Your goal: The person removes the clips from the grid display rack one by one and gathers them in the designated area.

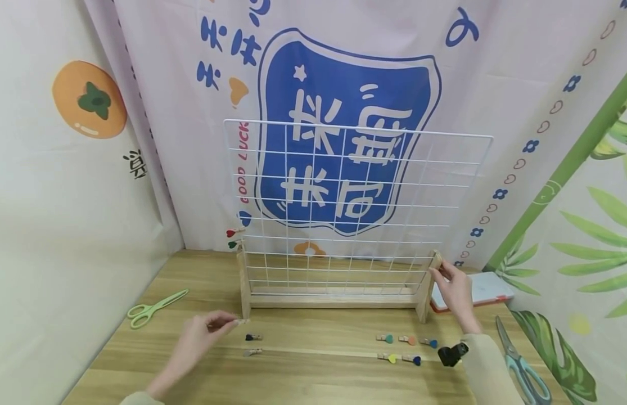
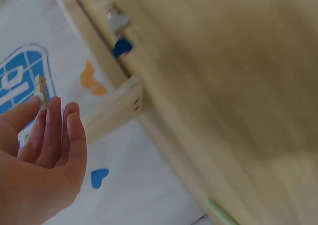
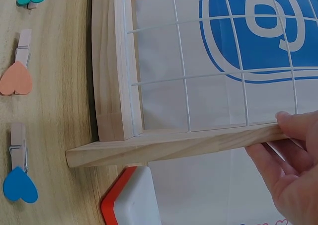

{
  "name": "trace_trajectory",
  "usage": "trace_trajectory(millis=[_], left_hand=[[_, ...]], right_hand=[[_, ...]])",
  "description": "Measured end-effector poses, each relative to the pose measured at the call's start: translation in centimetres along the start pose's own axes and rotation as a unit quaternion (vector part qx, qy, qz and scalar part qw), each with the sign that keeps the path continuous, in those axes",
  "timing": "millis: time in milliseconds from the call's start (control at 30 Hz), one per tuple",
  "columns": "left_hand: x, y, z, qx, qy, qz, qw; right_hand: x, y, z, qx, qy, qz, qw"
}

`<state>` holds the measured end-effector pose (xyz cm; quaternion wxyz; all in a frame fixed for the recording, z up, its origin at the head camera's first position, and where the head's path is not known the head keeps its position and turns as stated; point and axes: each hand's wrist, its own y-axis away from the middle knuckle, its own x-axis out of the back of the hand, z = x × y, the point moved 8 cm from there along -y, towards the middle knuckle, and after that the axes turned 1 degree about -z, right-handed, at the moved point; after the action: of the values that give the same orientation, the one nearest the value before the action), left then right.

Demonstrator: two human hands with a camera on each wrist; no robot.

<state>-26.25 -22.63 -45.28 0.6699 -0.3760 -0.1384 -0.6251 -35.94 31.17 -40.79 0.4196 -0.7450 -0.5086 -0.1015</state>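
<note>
My left hand (image 1: 199,334) pinches a small wooden clothespin (image 2: 41,86) with a whitish end between thumb and fingertips, low beside the left foot of a rack. The rack is a white wire grid (image 1: 343,185) standing upright in a wooden base (image 1: 333,301). At its other side, the thumb and fingers of my right hand (image 1: 455,289) grip the right wooden post (image 3: 198,144). Clothespins with a red heart (image 1: 232,233) and a green heart (image 1: 234,244) are clipped at the grid's left edge. Before the rack lie a dark blue-heart clothespin (image 1: 252,337) and a grey one (image 1: 252,352).
On the right of the table (image 1: 303,385) lie several heart clothespins, among them teal (image 1: 388,338), orange (image 1: 409,340) and yellow (image 1: 391,358). Green scissors (image 1: 150,310) lie left; larger scissors (image 1: 521,365), a black object (image 1: 451,354) and a white-and-red case (image 1: 487,288) lie right.
</note>
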Motion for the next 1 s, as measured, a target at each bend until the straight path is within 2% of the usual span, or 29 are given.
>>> trace_trajectory(millis=[200,367,500,767,1000], left_hand=[[-2.4,1.7,-0.1,-0.03,0.005,-0.049,0.9983],[-4.1,2.7,-0.8,-0.02,0.0,-0.079,0.9967],[-5.0,3.3,-0.8,-0.025,-0.013,-0.099,0.9947],[-6.0,3.6,-0.9,-0.024,-0.069,-0.115,0.9906],[-6.1,3.6,-0.5,-0.036,-0.062,-0.13,0.9889]], right_hand=[[0.0,0.1,0.1,-0.005,-0.005,0.001,1.0],[-0.1,0.1,0.1,-0.005,-0.004,0.0,1.0],[-0.1,0.1,0.1,-0.008,-0.001,-0.001,1.0],[-0.1,0.0,0.1,-0.009,-0.003,-0.007,1.0],[-0.1,0.0,0.1,-0.009,-0.007,-0.006,1.0]])
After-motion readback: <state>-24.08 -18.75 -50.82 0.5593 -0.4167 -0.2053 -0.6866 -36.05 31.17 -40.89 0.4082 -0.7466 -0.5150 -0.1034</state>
